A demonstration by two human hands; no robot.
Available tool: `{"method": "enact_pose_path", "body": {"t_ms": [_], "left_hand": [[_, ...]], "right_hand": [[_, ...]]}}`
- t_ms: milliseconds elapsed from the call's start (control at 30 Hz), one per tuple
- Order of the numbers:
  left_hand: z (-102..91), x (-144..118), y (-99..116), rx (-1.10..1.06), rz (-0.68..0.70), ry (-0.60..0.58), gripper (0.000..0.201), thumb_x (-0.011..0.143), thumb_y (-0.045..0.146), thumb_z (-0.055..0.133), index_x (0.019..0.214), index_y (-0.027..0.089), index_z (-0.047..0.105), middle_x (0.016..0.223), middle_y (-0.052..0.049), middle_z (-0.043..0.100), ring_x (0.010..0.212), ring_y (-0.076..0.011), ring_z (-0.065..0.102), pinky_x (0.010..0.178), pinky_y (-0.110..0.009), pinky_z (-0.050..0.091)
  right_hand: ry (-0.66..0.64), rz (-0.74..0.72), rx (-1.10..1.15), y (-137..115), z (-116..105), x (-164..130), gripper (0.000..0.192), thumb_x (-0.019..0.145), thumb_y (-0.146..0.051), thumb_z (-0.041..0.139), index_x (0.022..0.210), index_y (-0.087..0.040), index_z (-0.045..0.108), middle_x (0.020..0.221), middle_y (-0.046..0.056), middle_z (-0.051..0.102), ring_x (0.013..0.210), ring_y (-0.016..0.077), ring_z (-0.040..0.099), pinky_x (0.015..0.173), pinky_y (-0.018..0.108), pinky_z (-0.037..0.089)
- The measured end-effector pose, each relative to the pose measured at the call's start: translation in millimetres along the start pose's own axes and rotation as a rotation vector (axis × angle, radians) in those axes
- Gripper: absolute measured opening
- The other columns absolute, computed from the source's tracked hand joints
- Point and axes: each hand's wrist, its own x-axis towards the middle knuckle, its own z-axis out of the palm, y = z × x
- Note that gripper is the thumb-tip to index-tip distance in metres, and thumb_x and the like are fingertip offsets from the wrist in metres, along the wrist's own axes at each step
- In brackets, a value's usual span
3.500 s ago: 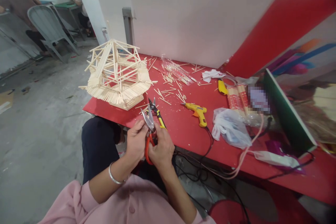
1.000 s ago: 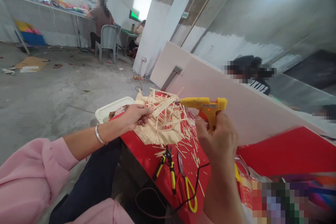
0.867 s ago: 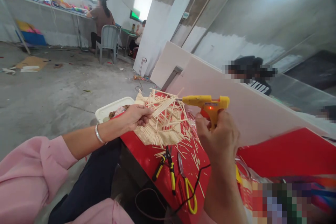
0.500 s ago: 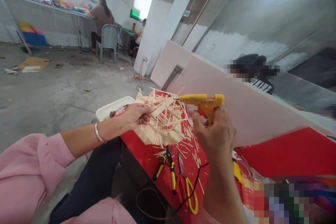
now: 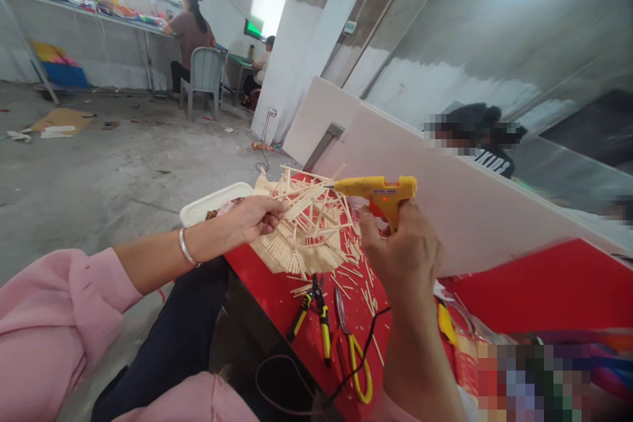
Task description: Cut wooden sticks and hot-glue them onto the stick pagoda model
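Observation:
My right hand [image 5: 408, 247] is wrapped round a yellow hot glue gun [image 5: 378, 188], its small light glowing orange-red. The nozzle points left and meets or hovers just over the far end of a flat strip of thin wooden sticks [image 5: 309, 203]; contact is hard to tell. Pinched by the near end of that strip, the fingers of my left hand [image 5: 262, 216] are closed. Below lies a pile of wooden sticks, some joined in a fanned panel [image 5: 291, 254]. Pliers with black and yellow handles [image 5: 314, 313] and scissors with red and yellow handles [image 5: 349, 349] rest nearby.
Everything lies on a red tabletop [image 5: 267, 293] strewn with stick offcuts. A cream tray [image 5: 195, 209] stands at the left edge. The gun's black cord [image 5: 363, 359] runs past the scissors. White boards [image 5: 395, 165] lean behind. Other people sit at the back and right.
The glue gun and my right hand have shifted slightly left along the strip. My left hand keeps its hold in nearly the same place.

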Motion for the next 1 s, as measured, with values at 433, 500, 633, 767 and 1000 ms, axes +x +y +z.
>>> {"method": "enact_pose_path", "body": {"t_ms": [433, 500, 633, 767, 1000], "left_hand": [[2.8, -3.5, 3.8, 0.014, -0.041, 0.011, 0.022, 0.077, 0.007, 0.064, 0.057, 0.012, 0.057, 0.045, 0.001, 0.05, 0.038, -0.0026, 0.039, 0.038, -0.013, 0.03], [3.9, -5.4, 4.7, 0.005, -0.047, 0.014, 0.023, 0.078, 0.006, 0.063, 0.057, 0.012, 0.056, 0.045, 0.002, 0.048, 0.037, -0.0023, 0.038, 0.037, -0.013, 0.029], [4.7, -6.4, 5.1, 0.0, -0.043, -0.005, 0.024, 0.08, 0.006, 0.06, 0.058, 0.013, 0.055, 0.044, 0.003, 0.048, 0.037, -0.0022, 0.038, 0.037, -0.013, 0.029], [2.7, -4.1, 4.7, -0.02, -0.041, -0.03, 0.023, 0.082, 0.008, 0.06, 0.06, 0.012, 0.058, 0.048, 0.001, 0.052, 0.039, -0.0028, 0.042, 0.038, -0.013, 0.034], [-2.4, -1.5, 4.4, 0.014, -0.043, -0.069, 0.017, 0.082, 0.012, 0.065, 0.065, 0.012, 0.06, 0.05, 0.0, 0.054, 0.041, -0.0042, 0.044, 0.04, -0.015, 0.035]], "right_hand": [[0.027, -0.041, -0.045, -7.5, 1.1, 1.9, 0.042, 0.083, -0.046, 0.051, 0.11, -0.014, 0.06, 0.085, 0.01, 0.058, 0.069, 0.0197, 0.048, 0.058, 0.032, 0.031], [0.029, -0.032, -0.025, -7.9, 0.1, 2.7, 0.041, 0.083, -0.046, 0.05, 0.108, -0.014, 0.06, 0.082, 0.009, 0.056, 0.068, 0.0193, 0.047, 0.058, 0.033, 0.031], [0.026, -0.044, -0.021, -8.1, -0.8, 2.8, 0.041, 0.083, -0.046, 0.05, 0.107, -0.015, 0.06, 0.082, 0.009, 0.055, 0.068, 0.0187, 0.046, 0.057, 0.032, 0.031], [0.026, -0.067, -0.048, -7.7, 0.1, 1.9, 0.039, 0.084, -0.045, 0.05, 0.106, -0.015, 0.061, 0.084, 0.009, 0.058, 0.066, 0.0176, 0.046, 0.056, 0.03, 0.028], [0.033, -0.072, -0.056, -4.2, 4.2, 1.1, 0.04, 0.084, -0.045, 0.051, 0.108, -0.015, 0.061, 0.086, 0.01, 0.061, 0.068, 0.0188, 0.05, 0.056, 0.031, 0.025]]}}
